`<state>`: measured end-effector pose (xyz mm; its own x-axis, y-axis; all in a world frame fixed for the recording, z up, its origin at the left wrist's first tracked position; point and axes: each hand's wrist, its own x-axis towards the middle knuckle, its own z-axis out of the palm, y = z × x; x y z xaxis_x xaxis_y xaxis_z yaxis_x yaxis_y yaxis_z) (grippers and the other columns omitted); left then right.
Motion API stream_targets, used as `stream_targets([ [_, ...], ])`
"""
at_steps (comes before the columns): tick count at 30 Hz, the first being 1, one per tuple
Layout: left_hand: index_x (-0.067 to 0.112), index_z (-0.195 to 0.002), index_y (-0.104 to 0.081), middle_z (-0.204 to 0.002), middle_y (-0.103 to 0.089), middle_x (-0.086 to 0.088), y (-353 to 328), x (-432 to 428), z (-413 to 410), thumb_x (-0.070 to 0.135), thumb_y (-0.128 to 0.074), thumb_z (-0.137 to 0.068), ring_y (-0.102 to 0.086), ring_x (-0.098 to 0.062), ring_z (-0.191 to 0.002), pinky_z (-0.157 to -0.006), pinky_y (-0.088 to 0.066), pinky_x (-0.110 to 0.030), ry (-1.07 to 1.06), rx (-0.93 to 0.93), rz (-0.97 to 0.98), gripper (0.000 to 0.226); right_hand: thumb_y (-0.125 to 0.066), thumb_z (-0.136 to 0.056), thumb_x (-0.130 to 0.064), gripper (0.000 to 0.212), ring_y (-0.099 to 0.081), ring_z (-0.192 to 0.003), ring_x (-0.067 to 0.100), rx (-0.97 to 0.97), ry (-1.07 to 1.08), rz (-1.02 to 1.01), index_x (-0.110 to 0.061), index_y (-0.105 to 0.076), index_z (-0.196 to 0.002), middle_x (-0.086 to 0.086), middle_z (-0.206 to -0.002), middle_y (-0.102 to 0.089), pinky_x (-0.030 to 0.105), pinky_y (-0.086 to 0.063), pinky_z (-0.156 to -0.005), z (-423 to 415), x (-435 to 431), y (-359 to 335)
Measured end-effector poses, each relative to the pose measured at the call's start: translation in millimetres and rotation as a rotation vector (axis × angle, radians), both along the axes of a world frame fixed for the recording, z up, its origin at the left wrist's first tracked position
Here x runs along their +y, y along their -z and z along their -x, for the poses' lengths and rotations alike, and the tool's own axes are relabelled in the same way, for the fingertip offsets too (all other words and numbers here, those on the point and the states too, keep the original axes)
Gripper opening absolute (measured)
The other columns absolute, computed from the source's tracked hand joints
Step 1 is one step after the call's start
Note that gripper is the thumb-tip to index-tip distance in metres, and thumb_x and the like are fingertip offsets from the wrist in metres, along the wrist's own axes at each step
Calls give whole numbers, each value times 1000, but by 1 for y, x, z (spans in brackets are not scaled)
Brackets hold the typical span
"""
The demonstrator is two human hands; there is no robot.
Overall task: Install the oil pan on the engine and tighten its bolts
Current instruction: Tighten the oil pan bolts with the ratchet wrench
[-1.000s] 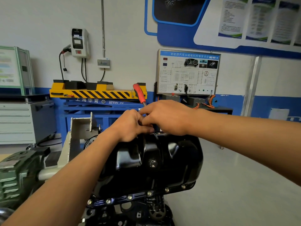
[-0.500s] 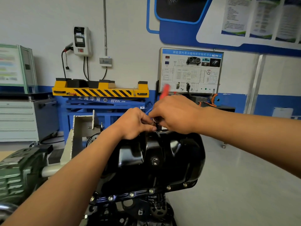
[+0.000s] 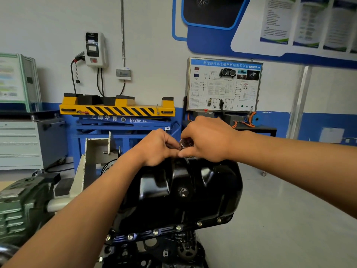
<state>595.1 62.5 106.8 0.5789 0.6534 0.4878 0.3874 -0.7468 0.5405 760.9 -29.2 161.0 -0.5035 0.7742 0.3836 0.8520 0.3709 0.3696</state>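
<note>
Handle gone, hands [image 3: 157, 148] [image 3: 209, 141] grip ratchet [image 3: 186, 143] at pan [image 3: 173, 192] edge

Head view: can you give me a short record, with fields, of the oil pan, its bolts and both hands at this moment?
Oil pan: glossy black metal oil pan, sitting on the engine
Near flange: six silver bolts in place; tightness cannot be seen
Left hand: at the pan's far edge, fingers curled beside the tool; grip unclear
Right hand: holds a small shiny metal tool at the far edge
</note>
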Motion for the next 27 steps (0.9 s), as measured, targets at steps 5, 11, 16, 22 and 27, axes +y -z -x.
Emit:
stream_targets([
  [5,23,-81,-80,-68,-73,15,0,-1,1,10,-78,-83,-61,6,-58,-58,-42,-7,-1,17,-22,13,-57,-89,-60,48,-43,-61,21,69,76,-28,-28,-37,-60,-4,-68,-36,28,-19,-47,10,-4,5],
  [11,15,-87,-82,-80,-77,6,1,0,0,15,-82,-79,-72,-12,-77,-73,-56,-23,-28,6,-31,9,-63,-91,-15,27,-40,-61,19,-1,98,57,-16,-45,-71,-1,-72,-31,32,-32,-55,17,-8,0],
  [16,38,-54,-72,-58,-68,17,1,0,1,9,-81,-79,-61,4,-54,-55,-42,-9,-35,-11,-44,39,-54,-91,-6,17,-59,-85,27,-329,-30,-62,-17,-65,-100,3,-91,-55,38,-45,-65,26,-8,-3],
  [22,38,-58,-71,-58,-68,18,2,4,1,13,-82,-79,-58,6,-53,-55,-38,-5,-15,-16,-12,35,-54,-85,-4,29,-57,-103,25,-280,-114,-15,-22,-66,-104,-4,-111,-61,37,-47,-73,11,0,-4],
  [27,16,-90,-81,-83,-77,7,2,5,0,15,-82,-79,-73,-9,-81,-77,-55,-24,-32,5,-9,11,-64,-89,-24,18,-53,-72,26,-72,-42,-38,-29,-50,-78,-7,-67,-44,34,-42,-58,3,1,-3],
])
